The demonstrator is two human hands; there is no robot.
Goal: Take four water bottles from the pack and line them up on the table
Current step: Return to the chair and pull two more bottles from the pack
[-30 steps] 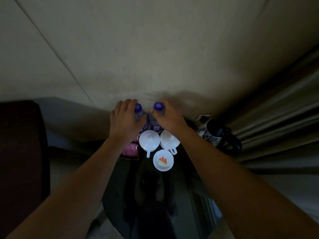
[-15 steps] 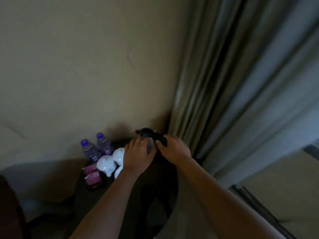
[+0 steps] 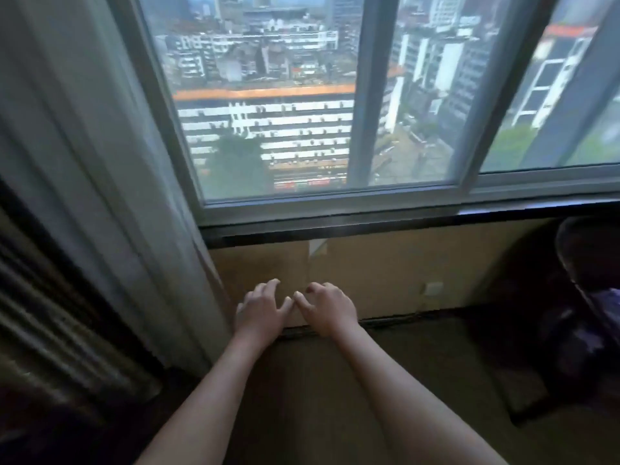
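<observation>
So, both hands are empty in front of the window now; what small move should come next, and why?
Probably lower the view and search the floor for the bottle pack. The left hand and right hand hold nothing, fingers loosely curled, and no bottle, pack or table is in view, only the window and curtain.

Both forearms are running off the bottom edge, so the person's elbows are lying out of frame. The left hand and right hand are showing only their backs; the palms are facing away, and the curled fingers are smearing with motion blur. The curtain is being cut by the left and top edges. A dark shape at the right edge is sitting in shadow and running out of frame, too dim to identify. The window is being cropped at the top and right.
</observation>
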